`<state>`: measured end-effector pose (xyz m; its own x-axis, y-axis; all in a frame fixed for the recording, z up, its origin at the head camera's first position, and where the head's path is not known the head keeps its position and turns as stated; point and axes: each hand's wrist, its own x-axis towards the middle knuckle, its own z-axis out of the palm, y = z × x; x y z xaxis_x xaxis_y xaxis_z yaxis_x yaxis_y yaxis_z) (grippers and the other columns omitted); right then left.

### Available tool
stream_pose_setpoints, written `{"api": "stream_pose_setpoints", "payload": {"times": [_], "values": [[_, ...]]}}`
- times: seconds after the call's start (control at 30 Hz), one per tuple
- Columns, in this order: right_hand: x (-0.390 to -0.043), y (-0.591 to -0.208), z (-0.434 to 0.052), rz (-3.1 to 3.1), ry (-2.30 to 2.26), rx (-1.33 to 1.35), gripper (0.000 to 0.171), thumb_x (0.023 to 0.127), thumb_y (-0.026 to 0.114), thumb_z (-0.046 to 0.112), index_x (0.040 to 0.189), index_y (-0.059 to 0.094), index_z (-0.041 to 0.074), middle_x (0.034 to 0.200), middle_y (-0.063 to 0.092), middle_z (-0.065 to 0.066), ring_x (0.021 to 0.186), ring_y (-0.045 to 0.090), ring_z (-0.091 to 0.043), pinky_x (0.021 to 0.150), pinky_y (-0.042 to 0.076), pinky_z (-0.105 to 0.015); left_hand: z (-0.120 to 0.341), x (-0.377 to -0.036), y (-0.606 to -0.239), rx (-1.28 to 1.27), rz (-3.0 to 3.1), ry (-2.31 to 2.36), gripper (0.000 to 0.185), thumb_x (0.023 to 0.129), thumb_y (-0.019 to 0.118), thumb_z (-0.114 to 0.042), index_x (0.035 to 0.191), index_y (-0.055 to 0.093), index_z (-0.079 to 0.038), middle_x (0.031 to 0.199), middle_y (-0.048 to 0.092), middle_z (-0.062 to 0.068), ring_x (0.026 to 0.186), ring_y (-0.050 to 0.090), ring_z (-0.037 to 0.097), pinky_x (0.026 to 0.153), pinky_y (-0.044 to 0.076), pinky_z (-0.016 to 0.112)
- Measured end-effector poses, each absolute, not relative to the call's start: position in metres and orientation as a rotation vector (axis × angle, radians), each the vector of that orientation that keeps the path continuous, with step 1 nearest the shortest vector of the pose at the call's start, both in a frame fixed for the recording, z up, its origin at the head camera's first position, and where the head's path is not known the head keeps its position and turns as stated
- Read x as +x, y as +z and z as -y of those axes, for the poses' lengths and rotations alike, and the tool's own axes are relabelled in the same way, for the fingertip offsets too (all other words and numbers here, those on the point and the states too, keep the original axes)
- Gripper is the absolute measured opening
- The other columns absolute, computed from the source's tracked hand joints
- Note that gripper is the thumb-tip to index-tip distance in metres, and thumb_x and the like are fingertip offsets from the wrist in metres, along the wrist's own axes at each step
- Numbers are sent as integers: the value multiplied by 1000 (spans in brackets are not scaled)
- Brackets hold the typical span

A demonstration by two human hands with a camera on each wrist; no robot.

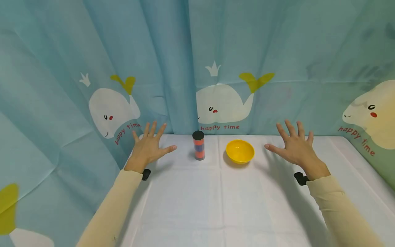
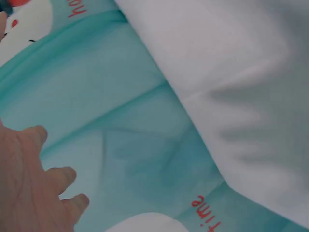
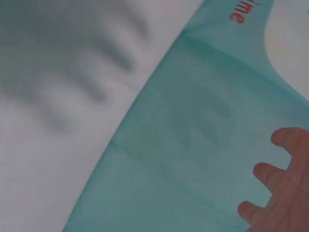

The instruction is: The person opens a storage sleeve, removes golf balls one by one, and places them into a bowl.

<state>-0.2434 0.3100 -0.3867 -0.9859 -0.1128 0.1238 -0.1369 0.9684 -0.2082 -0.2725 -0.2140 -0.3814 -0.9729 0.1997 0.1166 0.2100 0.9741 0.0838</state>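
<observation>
A clear cylindrical container with a black cap stands upright on the white tablecloth, near the back edge of the table. It is filled with stacked red and blue pieces; their exact kind cannot be told at this size. Just to its right, apart from it, sits a yellow bowl, upright and showing nothing inside.

The left hand hovers to the left of the container, palm down, fingers straight and spread wide, holding nothing; its thumb points toward the container without touching it. The right hand hovers to the right of the bowl, also palm down with fingers fanned wide and holding nothing. Both hands cast shadows on the cloth, which indicates they are above the surface rather than resting on it. The wrist views show only fingertips against cloth and curtain.

A teal curtain printed with white whales hangs directly behind and beside the table.

Risk assessment: the container is tall and narrow, so a sideways brush from the left thumb would likely tip it, possibly into the bowl. The bowl is light and shallow, and a nudge at its rim could slide it on the smooth cloth.
</observation>
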Motion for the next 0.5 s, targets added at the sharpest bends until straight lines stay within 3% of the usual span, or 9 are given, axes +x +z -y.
{"api": "stream_pose_setpoints", "payload": {"times": [0.2, 0.33, 0.5], "values": [[-232, -382, -306, 2953, 461, 227, 104, 91, 59, 70, 165, 13, 14, 172, 0, -22, 152, -4, -60, 107, 2, -86, 212, -263, -383, -297, 3018, -220, 106, 85, 43, -89, 166, 4, -32, 174, 3, 14, 160, 0, 42, 112, 0, 84], [-227, -376, -306, 2938, 614, 287, 99, 93, 66, 57, 165, 15, 10, 168, 8, -28, 148, 7, -62, 104, 13, -84, 212, -255, -380, -296, 3003, -397, 103, 87, 48, -85, 166, 11, -30, 172, 13, 17, 159, 7, 43, 117, 4, 79], [-223, -368, -306, 2931, 850, 285, 89, 98, 64, 50, 163, 20, 8, 164, 19, -32, 143, 20, -60, 104, 27, -79, 216, -251, -377, -279, 2934, -842, 90, 92, 58, -72, 161, 33, -21, 162, 41, 16, 150, 37, 39, 119, 31, 62]]}}
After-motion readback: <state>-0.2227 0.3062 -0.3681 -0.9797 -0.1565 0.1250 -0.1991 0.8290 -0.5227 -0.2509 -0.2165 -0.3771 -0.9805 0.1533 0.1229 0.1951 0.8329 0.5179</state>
